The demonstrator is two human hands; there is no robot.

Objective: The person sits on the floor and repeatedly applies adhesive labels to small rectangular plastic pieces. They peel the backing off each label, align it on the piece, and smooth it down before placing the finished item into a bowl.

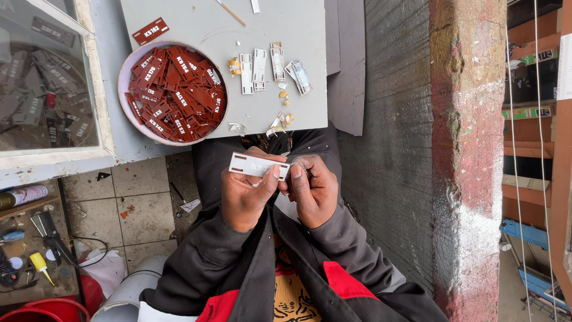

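Both hands meet at the middle of the view, above the person's lap. Left hand (247, 194) is closed around a small white rectangular tag (258, 166), thumb pressed on its near face, the tag lying almost level with its left end sticking out toward 9 o'clock. Right hand (313, 188) is closed too, its fingertips pinched at the tag's right end; what lies between those fingertips is too small to make out.

At 12 o'clock from the hands lies a grey board (298, 36). On it, well apart from the hands, lie several white strips (260, 67) side by side, with small orange and white scraps (280, 122) near the board's near edge. At 10 o'clock from the hands a round pinkish bowl (126, 71) sits at the board's left edge, heaped with dark red tags (176, 92) bearing white print. One more red tag (150, 31) lies flat on the board just beyond the bowl, at 11 o'clock.

At 8 o'clock, on a low surface, are a yellow-handled screwdriver (40, 265) and other tools. At 3 o'clock stands a rough red and grey pillar (471, 149).
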